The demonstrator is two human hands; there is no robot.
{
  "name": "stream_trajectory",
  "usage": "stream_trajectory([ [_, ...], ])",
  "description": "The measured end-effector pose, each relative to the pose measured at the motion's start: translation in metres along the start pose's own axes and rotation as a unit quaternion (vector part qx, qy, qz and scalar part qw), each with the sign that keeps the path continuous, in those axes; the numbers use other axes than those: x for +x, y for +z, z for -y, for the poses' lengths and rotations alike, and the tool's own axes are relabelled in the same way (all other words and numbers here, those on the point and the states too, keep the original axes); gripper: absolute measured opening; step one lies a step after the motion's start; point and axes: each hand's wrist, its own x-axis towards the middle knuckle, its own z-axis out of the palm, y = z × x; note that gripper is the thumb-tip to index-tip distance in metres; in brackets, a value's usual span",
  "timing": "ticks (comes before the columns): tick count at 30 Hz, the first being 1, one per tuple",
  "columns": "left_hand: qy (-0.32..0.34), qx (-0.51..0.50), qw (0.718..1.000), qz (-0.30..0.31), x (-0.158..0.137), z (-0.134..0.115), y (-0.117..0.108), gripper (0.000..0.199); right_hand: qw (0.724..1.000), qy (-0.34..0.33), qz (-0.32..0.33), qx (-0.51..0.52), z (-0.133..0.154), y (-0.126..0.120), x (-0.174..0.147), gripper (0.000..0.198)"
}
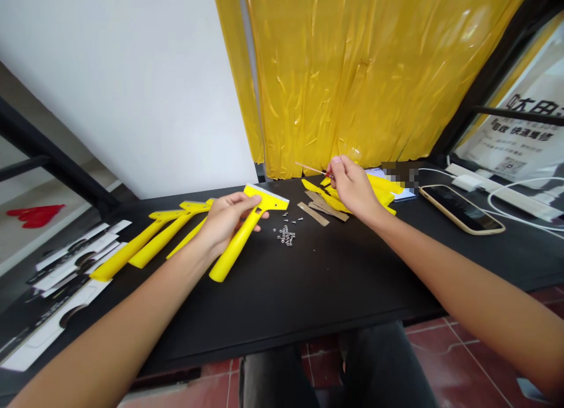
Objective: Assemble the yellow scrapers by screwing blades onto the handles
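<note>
My left hand (227, 220) is closed round the head end of a yellow scraper (238, 243), whose pale blade edge faces away from me. In my right hand (350, 184) is a thin screwdriver (312, 169); its shaft points left and a bit of red shows at the fingers, while the rest of the handle is hidden. Small screws and nuts (287, 234) lie loose on the black table between my hands. Beneath and behind my right hand are yellow scraper parts (383, 187) and several flat brownish strips (315, 213). The screwdriver and the held scraper are apart.
Several yellow scrapers (150, 240) lie in a row at the left, beside black and white boxes (57, 296). A phone (460, 208) rests at the right, near a power strip (506, 190) and white cables. Yellow plastic sheeting (352, 73) hangs behind the black table (282, 302).
</note>
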Motion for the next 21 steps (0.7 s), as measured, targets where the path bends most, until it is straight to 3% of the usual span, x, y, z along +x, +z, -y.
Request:
stream_trajectory([
  [3, -0.054, -0.030, 0.998, -0.005, 0.012, 0.011, -0.005, 0.018, 1.000, -0.006, -0.002, 0.002, 0.004, -0.001, -0.001, 0.015],
  [10, -0.073, -0.048, 0.996, 0.017, 0.022, 0.021, -0.012, 0.020, 0.990, 0.030, 0.089, 0.104, 0.009, -0.003, -0.001, 0.033],
  [16, -0.068, -0.042, 0.997, 0.016, 0.022, 0.023, -0.010, 0.016, 0.993, -0.035, 0.115, 0.019, 0.000, 0.004, -0.003, 0.034],
  [21, -0.073, -0.041, 0.996, 0.020, 0.022, 0.025, -0.010, 0.017, 0.990, -0.040, 0.138, 0.012, -0.012, 0.012, -0.004, 0.035],
])
